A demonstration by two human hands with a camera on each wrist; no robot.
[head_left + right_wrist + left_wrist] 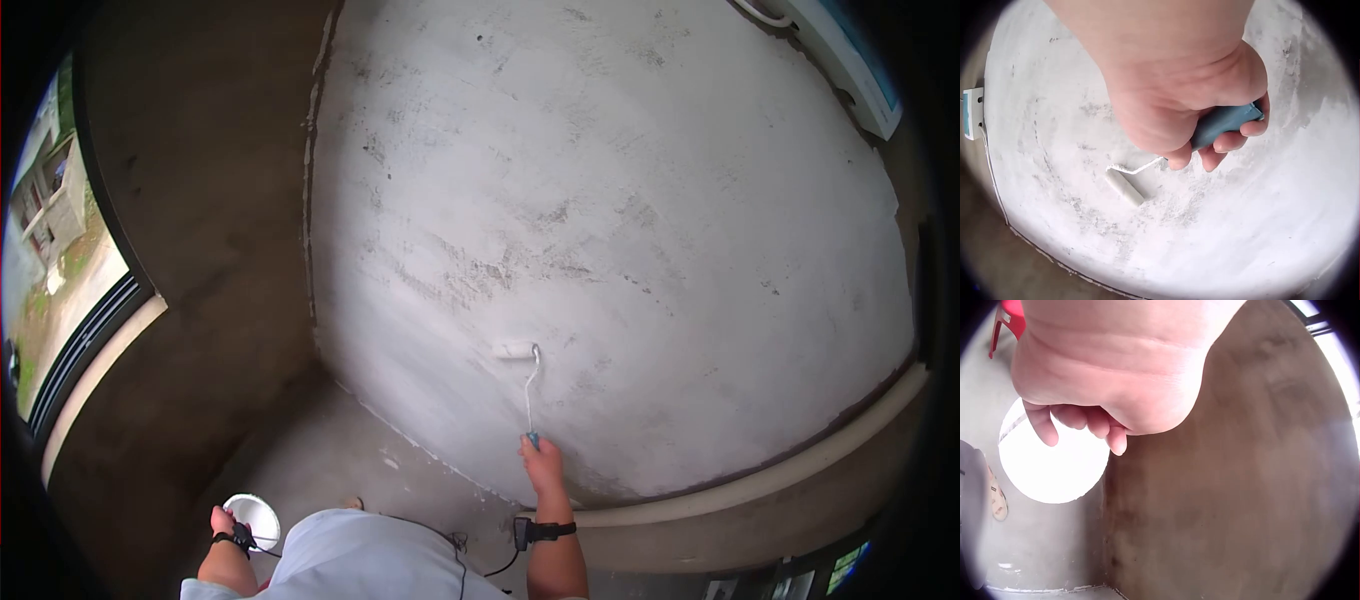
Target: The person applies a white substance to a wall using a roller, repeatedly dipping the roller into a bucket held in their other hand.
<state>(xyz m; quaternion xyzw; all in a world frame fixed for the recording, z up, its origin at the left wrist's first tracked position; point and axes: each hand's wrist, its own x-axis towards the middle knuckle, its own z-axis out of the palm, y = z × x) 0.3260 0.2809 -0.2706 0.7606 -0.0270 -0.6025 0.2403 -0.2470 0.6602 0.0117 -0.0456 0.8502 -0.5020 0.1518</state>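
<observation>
My right hand [541,464] [1185,106] grips the blue handle [1222,127] of a small paint roller, fingers curled round it. The white roller sleeve [516,350] [1124,188] lies against a wall [620,200] coated in patchy white, with darker streaks showing through. Down at the lower left, my left hand [222,520] [1104,369] holds a round white container [257,520] [1054,462] by its edge, fingers curled over it. In the left wrist view the container is overexposed, so its contents cannot be made out.
A brown unpainted wall [190,200] with a window [60,250] stands on the left. Grey floor [330,440] lies below. A pale ledge [750,485] runs along the lower right. A white and blue box [855,75] is at the upper right. Part of a red stool [1013,319] shows.
</observation>
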